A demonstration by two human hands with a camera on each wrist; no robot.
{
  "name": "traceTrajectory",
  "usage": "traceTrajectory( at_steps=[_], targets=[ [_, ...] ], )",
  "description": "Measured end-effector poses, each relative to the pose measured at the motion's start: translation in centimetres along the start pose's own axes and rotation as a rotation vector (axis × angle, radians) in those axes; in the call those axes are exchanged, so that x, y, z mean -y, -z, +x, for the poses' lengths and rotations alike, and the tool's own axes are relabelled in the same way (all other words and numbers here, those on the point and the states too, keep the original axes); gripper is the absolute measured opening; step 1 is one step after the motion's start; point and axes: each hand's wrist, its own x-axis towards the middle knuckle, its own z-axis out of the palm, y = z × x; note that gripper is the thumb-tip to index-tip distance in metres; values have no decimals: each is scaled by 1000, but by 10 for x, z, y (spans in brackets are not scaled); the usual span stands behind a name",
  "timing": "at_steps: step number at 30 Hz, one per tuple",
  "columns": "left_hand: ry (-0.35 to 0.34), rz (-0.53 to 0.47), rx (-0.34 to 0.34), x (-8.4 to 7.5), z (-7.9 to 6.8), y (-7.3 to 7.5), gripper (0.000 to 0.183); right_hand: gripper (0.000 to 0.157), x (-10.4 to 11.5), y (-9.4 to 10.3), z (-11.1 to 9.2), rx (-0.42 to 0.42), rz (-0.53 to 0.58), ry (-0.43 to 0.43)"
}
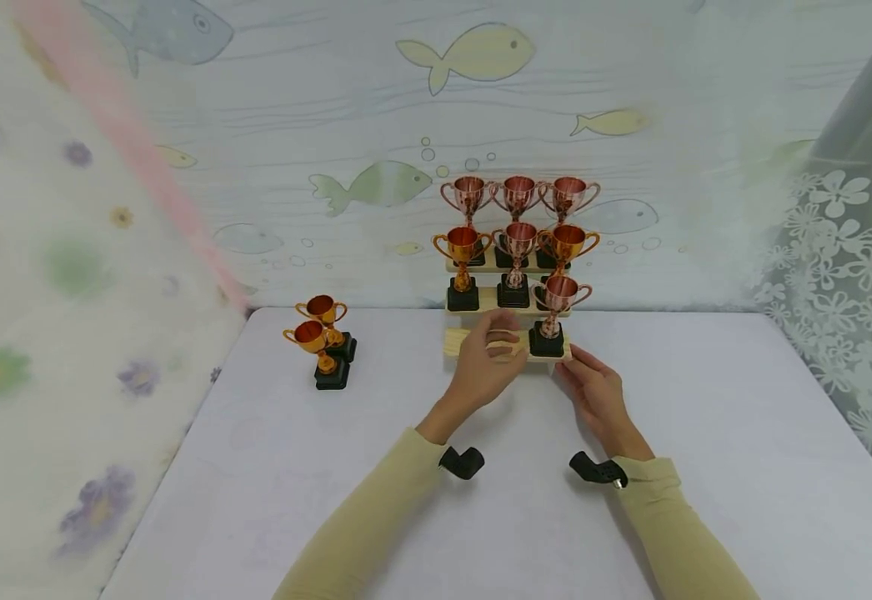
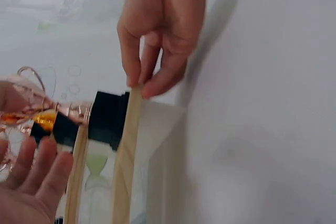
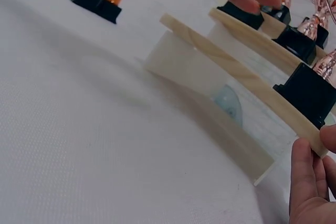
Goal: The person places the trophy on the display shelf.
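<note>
A three-tier display stand with wooden boards bears small trophy cups on black bases. My right hand (image 1: 599, 396) pinches the right end of its lowest board (image 3: 226, 69) between thumb and fingers. Near that end stands a copper-coloured trophy (image 1: 559, 293), upright on the board. My left hand (image 1: 484, 362) hovers over the left part of this board, fingers spread and nothing in them. On the middle tier, a copper trophy (image 1: 517, 242) sits between a gold trophy (image 1: 463, 243) and another gold trophy (image 1: 569, 242). Three copper trophies (image 1: 469, 196) line the top tier.
Two gold trophies (image 1: 311, 336) stand close together at the table's left, one in front of the other. Behind the white table (image 1: 271, 500) hangs a fish-patterned curtain (image 1: 316, 108). Lace fabric (image 1: 849, 250) falls along the right side.
</note>
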Motion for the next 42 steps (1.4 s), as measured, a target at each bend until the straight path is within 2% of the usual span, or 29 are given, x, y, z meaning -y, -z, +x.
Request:
traceTrajectory(
  at_steps=[4,7,10,14,16,20,25,28,31,35,39,42],
  targets=[
    [-107,99,116,5,-30,25,48,57,1,2,-2,-6,-14,-26],
    [-172,160,125,7,-51,46,43,57,2,3,-4,-5,4,-31],
    [-222,198,66,9,-69,70,38,57,3,2,-5,-5,19,-31],
    [-264,218,-80,9,-89,108,34,59,3,1,-6,-3,28,-36],
    [-258,220,-158,9,-98,128,33,59,2,1,-6,-3,41,-40],
    [-233,225,-312,1,-115,165,30,59,2,-1,-7,-2,59,-51],
    [-172,263,-556,-12,-135,198,21,59,3,-2,-6,0,71,-63],
    [-108,268,-642,-6,-141,218,27,58,4,-3,-5,-2,76,-65],
    [-25,251,-648,11,-141,239,42,54,5,-2,-5,-3,90,-67],
    [111,237,-594,32,-132,259,60,40,5,-1,-5,-3,100,-65],
    [185,210,-529,38,-120,264,69,24,4,0,-6,6,102,-60],
    [179,173,-507,40,-111,261,74,22,4,-1,-7,13,103,-58]
  ],
)
